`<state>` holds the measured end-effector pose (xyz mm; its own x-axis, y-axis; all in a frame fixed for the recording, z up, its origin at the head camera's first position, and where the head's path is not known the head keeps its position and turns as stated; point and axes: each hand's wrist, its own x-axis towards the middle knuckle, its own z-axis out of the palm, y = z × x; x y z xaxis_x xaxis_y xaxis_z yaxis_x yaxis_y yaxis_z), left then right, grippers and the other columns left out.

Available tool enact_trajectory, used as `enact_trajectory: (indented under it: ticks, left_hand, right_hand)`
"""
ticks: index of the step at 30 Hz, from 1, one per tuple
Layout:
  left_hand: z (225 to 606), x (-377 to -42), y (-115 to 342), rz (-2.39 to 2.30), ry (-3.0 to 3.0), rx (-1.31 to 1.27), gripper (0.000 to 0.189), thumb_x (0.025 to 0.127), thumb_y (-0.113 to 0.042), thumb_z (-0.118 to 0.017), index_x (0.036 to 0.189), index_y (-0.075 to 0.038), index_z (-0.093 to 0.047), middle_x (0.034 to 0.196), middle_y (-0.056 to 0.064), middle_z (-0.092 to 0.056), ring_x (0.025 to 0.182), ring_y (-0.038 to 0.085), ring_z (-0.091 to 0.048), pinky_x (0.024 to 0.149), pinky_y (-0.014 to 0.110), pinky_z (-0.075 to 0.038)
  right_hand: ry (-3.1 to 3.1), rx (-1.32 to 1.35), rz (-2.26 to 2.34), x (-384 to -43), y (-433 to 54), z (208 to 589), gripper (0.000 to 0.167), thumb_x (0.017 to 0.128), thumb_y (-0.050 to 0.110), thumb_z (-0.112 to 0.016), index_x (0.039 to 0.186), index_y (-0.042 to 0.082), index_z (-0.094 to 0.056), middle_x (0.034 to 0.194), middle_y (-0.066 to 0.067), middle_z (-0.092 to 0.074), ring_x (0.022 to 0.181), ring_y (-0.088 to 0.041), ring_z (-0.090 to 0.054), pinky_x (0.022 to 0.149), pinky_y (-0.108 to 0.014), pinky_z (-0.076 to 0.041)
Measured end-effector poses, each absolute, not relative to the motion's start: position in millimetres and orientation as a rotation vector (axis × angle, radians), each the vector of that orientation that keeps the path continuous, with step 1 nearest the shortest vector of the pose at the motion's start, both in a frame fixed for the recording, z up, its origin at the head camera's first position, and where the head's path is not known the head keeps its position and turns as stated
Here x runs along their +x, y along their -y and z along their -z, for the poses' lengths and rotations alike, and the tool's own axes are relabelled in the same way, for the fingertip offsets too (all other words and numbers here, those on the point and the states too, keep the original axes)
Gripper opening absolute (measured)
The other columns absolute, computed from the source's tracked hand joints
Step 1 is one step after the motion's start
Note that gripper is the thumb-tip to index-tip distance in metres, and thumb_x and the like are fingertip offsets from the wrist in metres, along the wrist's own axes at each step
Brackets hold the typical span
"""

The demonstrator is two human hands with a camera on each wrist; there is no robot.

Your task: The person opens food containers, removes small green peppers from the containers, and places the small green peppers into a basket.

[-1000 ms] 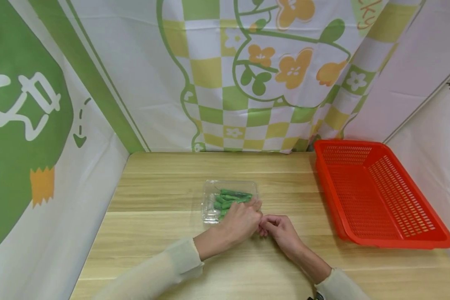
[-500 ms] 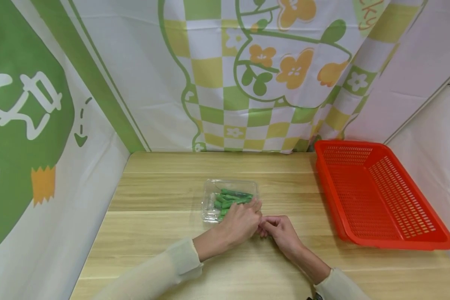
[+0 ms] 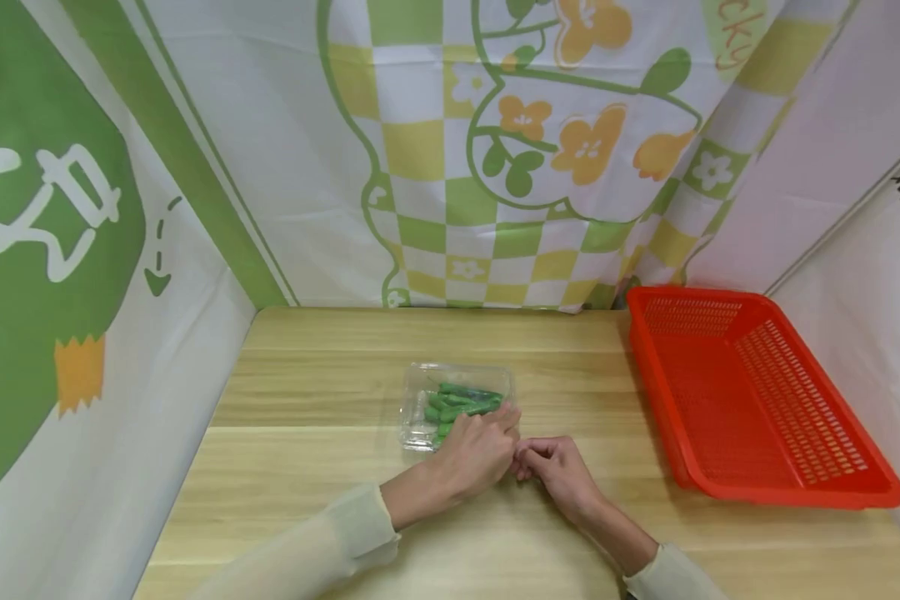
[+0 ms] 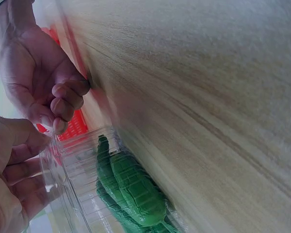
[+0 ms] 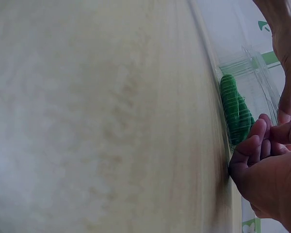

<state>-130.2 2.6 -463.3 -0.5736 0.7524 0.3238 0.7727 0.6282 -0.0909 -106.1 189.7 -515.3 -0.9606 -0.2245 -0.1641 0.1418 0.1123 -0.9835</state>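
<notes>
A clear plastic clamshell box [image 3: 415,400] with several green peppers [image 3: 468,391] inside lies on the wooden table. My left hand [image 3: 474,450] reaches over its near right corner, its thumb and fingers gripping the lid edge there. At that same corner my right hand [image 3: 562,475] pinches the edge between thumb and fingertips, the other fingers curled. In the left wrist view the peppers [image 4: 138,189] show through the ribbed plastic, and both hands' fingertips almost meet at the box's corner. The right wrist view shows my right hand [image 5: 266,170] low beside the box, close over the tabletop.
A red perforated plastic basket [image 3: 686,417] stands at the right of the table [image 3: 307,375]. Printed cloth with green checks and orange flowers [image 3: 525,117] hangs behind the table, and white fabric walls rise at both sides.
Both hands keep nearly the same hold at the box's corner. The head view has shifted slightly, so the table and basket sit a little lower in it.
</notes>
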Motion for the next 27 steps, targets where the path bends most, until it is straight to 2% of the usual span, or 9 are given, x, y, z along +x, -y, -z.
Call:
enact_trajectory:
  ticks: [6,15,20,22,24,25,27]
  left_hand:
    - [457,-132,-4,0.115,2.497,-1.184,0.022,0.097,-0.025,-0.077,0.08,-0.012,-0.075,0.127,0.006,-0.076,0.113,0.021,-0.076,0.049,0.022,-0.059]
    - [454,-133,-1,0.124,2.529,-1.18,0.026,0.098,-0.021,-0.073,0.073,-0.015,-0.071,0.127,0.004,-0.076,0.114,0.02,-0.075,0.039,0.018,-0.047]
    - [453,-134,2,0.176,2.533,-1.197,0.019,0.099,-0.021,-0.074,0.081,-0.017,-0.077,0.129,0.002,-0.075,0.119,0.019,-0.073,0.044,0.019,-0.053]
    - [454,-133,4,0.227,2.538,-1.204,0.012,0.1,-0.021,-0.073,0.09,-0.018,-0.081,0.131,0.002,-0.075,0.123,0.019,-0.071,0.052,0.022,-0.06]
    - [455,-133,5,0.28,2.55,-1.221,0.01,0.101,-0.018,-0.072,0.102,-0.018,-0.082,0.133,0.004,-0.074,0.128,0.021,-0.068,0.075,0.027,-0.066]
    - [455,-133,6,0.308,2.56,-1.23,0.012,0.101,-0.018,-0.072,0.109,-0.017,-0.082,0.136,0.005,-0.072,0.131,0.021,-0.066,0.087,0.03,-0.065]
    - [455,-133,8,0.371,2.585,-1.25,0.021,0.102,-0.015,-0.071,0.122,-0.012,-0.078,0.142,0.009,-0.068,0.137,0.023,-0.062,0.107,0.035,-0.057]
  right_hand:
    - [-2.148,-0.039,1.916,-105,-190,516,0.019,0.101,-0.001,-0.062,0.102,-0.014,-0.075,0.081,-0.009,-0.074,0.071,-0.011,-0.065,0.068,-0.021,-0.058]
    - [-2.127,-0.041,1.909,-105,-190,515,0.019,0.099,-0.001,-0.062,0.103,-0.016,-0.074,0.084,-0.013,-0.074,0.073,-0.013,-0.065,0.069,-0.021,-0.058]
    - [-2.106,-0.026,1.919,-105,-190,514,0.02,0.1,0.0,-0.062,0.105,-0.017,-0.073,0.084,-0.012,-0.073,0.072,-0.012,-0.065,0.069,-0.02,-0.058]
    - [-2.1,-0.022,1.926,-105,-190,515,0.02,0.101,-0.001,-0.062,0.106,-0.017,-0.073,0.084,-0.011,-0.073,0.072,-0.012,-0.065,0.069,-0.02,-0.058]
    - [-2.097,-0.021,1.933,-106,-190,515,0.02,0.101,-0.001,-0.061,0.107,-0.017,-0.072,0.084,-0.011,-0.073,0.072,-0.011,-0.065,0.069,-0.02,-0.059]
    - [-2.095,-0.023,1.937,-106,-190,515,0.021,0.101,-0.001,-0.06,0.107,-0.017,-0.072,0.084,-0.011,-0.073,0.072,-0.011,-0.065,0.069,-0.02,-0.059]
    - [-2.093,-0.025,1.939,-107,-191,515,0.021,0.101,-0.001,-0.06,0.107,-0.017,-0.072,0.085,-0.011,-0.074,0.072,-0.011,-0.066,0.069,-0.021,-0.06]
